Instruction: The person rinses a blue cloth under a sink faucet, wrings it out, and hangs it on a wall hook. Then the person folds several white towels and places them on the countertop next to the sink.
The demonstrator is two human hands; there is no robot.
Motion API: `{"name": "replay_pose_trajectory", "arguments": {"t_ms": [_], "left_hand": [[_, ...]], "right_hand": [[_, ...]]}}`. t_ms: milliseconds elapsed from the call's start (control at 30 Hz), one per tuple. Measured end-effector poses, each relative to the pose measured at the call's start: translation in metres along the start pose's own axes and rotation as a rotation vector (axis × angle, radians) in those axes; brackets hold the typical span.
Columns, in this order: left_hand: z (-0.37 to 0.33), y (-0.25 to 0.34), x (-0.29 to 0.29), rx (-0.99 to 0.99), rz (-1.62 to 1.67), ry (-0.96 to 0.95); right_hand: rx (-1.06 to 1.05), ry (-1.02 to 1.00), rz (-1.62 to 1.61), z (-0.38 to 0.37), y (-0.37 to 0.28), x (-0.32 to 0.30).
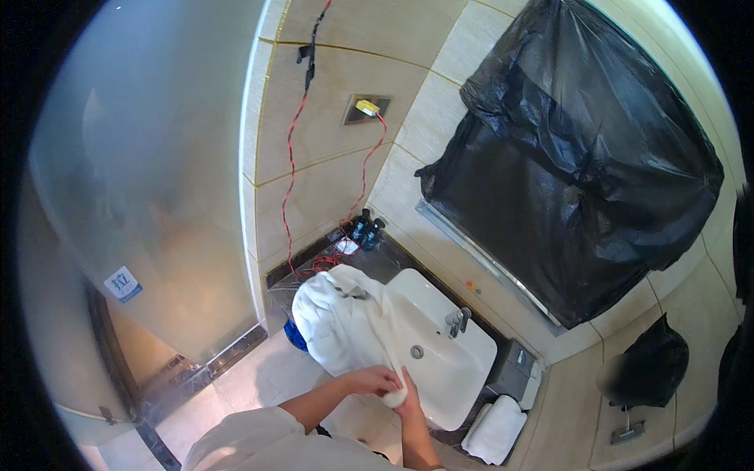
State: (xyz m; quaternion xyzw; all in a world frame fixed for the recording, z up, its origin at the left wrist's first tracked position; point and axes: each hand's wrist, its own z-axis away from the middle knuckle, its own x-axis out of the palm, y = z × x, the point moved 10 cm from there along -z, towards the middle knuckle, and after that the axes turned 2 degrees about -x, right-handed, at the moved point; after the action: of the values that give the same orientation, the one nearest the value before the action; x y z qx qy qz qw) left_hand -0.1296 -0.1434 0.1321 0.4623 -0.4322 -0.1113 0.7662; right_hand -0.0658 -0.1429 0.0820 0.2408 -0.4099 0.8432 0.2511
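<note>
A large white cloth (338,326) lies bunched over the left end of the white washbasin (475,385) and the dark counter, with a narrow strip running down the basin's front edge to my hands. Whether it is a towel or a garment I cannot tell. My left hand (373,381) is closed, its fingers pinching the strip's near end. Just to its right, my right hand (411,399) wraps round the same end, where a small white bunch shows between the two. The chrome tap (459,322) stands at the basin's back, and the drain is bare.
A folded white towel (496,430) lies right of the basin, near a grey box (514,365). Small dark bottles (365,229) and coiled red wire (326,261) sit in the back corner. Black plastic (573,165) covers the wall mirror. A frosted glass panel (157,157) stands left.
</note>
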Motion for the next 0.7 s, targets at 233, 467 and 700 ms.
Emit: {"name": "replay_pose_trajectory", "arguments": {"t_ms": [233,467,700], "left_hand": [[0.060,0.035,0.018,-0.111,-0.007,-0.386],[0.074,0.015,-0.160,-0.089,0.224,0.435],[0.079,-0.018,-0.228,-0.079,0.526,1.125]], "right_hand": [[-0.042,-0.093,0.121,-0.018,0.003,0.024],[-0.537,-0.017,0.049,0.055,-0.116,0.068],[-0.966,0.118,0.180,0.124,-0.173,0.002]]}}
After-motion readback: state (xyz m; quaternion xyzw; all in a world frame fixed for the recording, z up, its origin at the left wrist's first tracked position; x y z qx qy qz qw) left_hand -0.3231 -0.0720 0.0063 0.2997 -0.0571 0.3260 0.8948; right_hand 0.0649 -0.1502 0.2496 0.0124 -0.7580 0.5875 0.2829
